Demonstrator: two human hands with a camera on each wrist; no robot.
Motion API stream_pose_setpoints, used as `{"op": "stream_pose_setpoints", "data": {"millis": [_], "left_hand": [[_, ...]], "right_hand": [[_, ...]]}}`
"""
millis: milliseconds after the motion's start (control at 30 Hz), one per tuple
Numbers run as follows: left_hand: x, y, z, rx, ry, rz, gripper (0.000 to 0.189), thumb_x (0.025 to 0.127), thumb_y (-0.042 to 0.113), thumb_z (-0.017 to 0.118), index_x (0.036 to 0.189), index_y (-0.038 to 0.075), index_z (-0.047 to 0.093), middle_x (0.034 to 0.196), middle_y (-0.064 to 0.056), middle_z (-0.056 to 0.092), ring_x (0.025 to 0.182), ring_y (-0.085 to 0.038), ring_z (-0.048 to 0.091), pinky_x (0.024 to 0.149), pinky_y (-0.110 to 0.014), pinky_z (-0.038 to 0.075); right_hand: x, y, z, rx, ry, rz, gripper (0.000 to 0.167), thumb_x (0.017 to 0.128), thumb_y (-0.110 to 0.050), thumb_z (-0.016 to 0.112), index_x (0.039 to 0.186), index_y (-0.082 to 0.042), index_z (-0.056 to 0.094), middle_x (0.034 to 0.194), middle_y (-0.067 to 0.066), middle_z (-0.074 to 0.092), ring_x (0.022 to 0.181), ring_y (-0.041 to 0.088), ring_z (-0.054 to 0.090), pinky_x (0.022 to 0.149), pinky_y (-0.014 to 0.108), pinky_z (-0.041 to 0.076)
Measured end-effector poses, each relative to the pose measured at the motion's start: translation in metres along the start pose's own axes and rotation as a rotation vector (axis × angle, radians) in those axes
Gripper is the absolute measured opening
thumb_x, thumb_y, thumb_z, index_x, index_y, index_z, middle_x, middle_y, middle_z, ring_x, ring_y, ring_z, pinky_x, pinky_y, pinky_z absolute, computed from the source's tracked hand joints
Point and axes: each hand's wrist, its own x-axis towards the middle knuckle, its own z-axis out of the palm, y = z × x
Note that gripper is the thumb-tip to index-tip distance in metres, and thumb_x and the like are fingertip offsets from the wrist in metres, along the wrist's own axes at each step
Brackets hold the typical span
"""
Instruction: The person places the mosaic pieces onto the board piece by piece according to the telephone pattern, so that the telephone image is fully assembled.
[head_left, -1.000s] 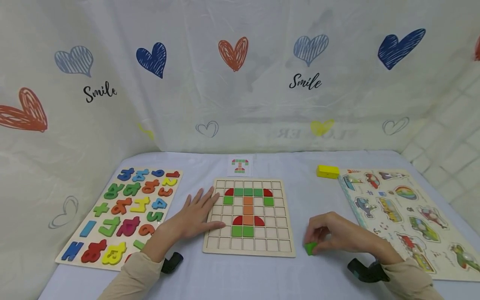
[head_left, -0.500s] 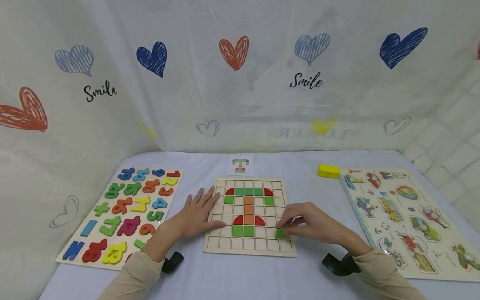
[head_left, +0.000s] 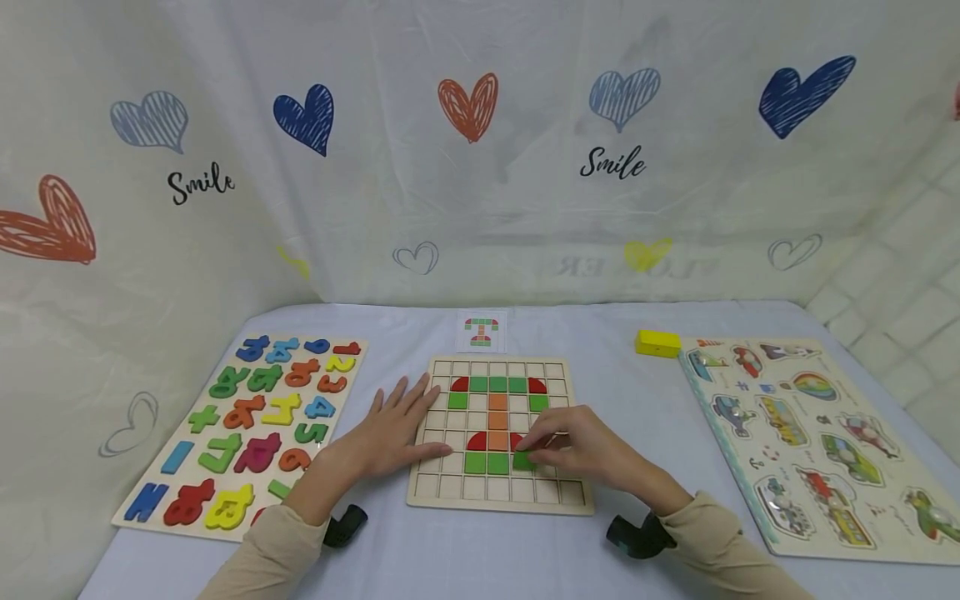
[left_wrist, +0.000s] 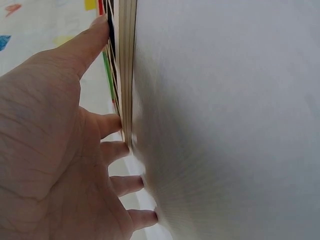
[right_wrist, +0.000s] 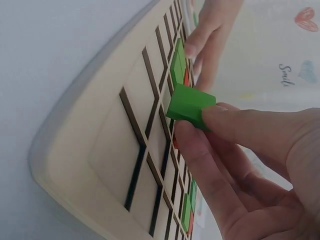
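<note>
A wooden grid board [head_left: 450, 487] lies mid-table, with green and orange squares and red quarter-round pieces set in its cells. My right hand [head_left: 581, 450] pinches a green square block [right_wrist: 189, 104] between thumb and fingers. The block is over the cell just right of two green squares [head_left: 486, 463], below a red piece partly covered by my fingers. My left hand [head_left: 390, 437] lies spread at the board's left side, thumb on its face and fingers at its edge. In the left wrist view, the left fingertips [left_wrist: 132, 184] reach down to the cloth beside the board.
A small picture card [head_left: 482, 332] with a matching coloured pattern lies behind the board. Left is a number-and-letter puzzle board [head_left: 168, 487]; right, a picture puzzle board [head_left: 787, 450]. Yellow blocks [head_left: 657, 343] sit at the back right. A printed curtain [head_left: 480, 200] hangs behind.
My right hand has carried the green block leftward from the cloth right of the board, across its right edge, to the cell beside the two green squares. The left hand has stayed still.
</note>
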Motion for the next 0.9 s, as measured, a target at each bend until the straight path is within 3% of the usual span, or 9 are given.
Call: {"op": "stream_pose_setpoints", "data": {"millis": [300, 733, 900], "left_hand": [[0.001, -0.001, 0.0, -0.001, -0.002, -0.004, 0.099, 0.097, 0.069, 0.057, 0.168, 0.01, 0.02, 0.176, -0.013, 0.007, 0.16, -0.043, 0.002, 0.124, -0.068, 0.004], [0.002, -0.001, 0.003, 0.007, -0.005, 0.001, 0.099, 0.098, 0.07, 0.056, 0.169, 0.012, 0.019, 0.176, -0.012, 0.005, 0.16, -0.042, 0.0, 0.124, -0.068, 0.003], [0.001, 0.001, 0.001, 0.002, -0.01, -0.006, 0.099, 0.098, 0.07, 0.056, 0.168, 0.011, 0.02, 0.176, -0.012, 0.006, 0.16, -0.043, 0.0, 0.124, -0.068, 0.003]], "right_hand": [[0.002, 0.001, 0.007, -0.026, 0.009, 0.011, 0.016, 0.088, 0.007, 0.079, 0.103, 0.002, 0.082, 0.096, 0.006, 0.076, 0.09, 0.01, 0.069, 0.081, 0.024, 0.061], [0.004, -0.014, 0.015, -0.37, 0.014, -0.04, 0.016, 0.082, 0.007, 0.084, 0.096, 0.0, 0.083, 0.086, -0.001, 0.07, 0.082, 0.009, 0.067, 0.07, 0.017, 0.057], [0.003, -0.014, 0.014, -0.382, -0.001, -0.014, 0.013, 0.084, 0.005, 0.084, 0.095, -0.002, 0.083, 0.089, -0.001, 0.071, 0.084, 0.009, 0.068, 0.072, 0.017, 0.058]]}}
